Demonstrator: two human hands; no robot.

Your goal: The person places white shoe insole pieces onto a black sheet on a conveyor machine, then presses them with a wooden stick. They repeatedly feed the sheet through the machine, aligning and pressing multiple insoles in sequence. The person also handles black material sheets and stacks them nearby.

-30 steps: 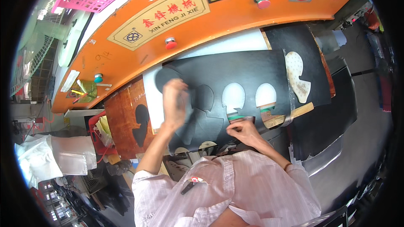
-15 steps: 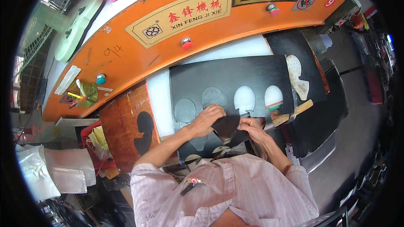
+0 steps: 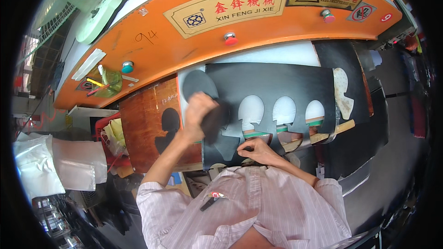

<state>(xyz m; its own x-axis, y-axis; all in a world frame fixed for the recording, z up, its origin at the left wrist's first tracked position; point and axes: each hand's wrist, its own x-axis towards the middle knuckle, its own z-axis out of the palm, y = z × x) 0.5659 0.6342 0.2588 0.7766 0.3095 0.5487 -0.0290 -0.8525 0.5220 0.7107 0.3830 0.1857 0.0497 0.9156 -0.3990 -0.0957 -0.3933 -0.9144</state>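
Observation:
A black sheet [image 3: 286,76] lies in front of me, with a row of sole-shaped holes cut through it. White board and some green and brown show through three of them. At its left end my left hand [image 3: 199,113], smeared by motion, is closed on a black sole-shaped piece [image 3: 199,83]. The piece's rounded end sticks out beyond the fingers over the white board; its lower part is blurred. Near the sheet's front edge my right hand [image 3: 258,151] has its fingers curled together, fingertips by a strip between holes. Whether they pinch anything is hidden.
An orange machine beam [image 3: 198,48] with red and green buttons spans the far side. More black pieces [image 3: 170,120] lie on a brown board [image 3: 143,124] to the left. A white perforated sole shape [image 3: 340,87] and a wooden strip [image 3: 339,130] are at the right.
My left hand has moved left and lifted a black piece from the sheet, leaving another hole showing. My right hand has shifted slightly left and nearer. The whole view has shifted too.

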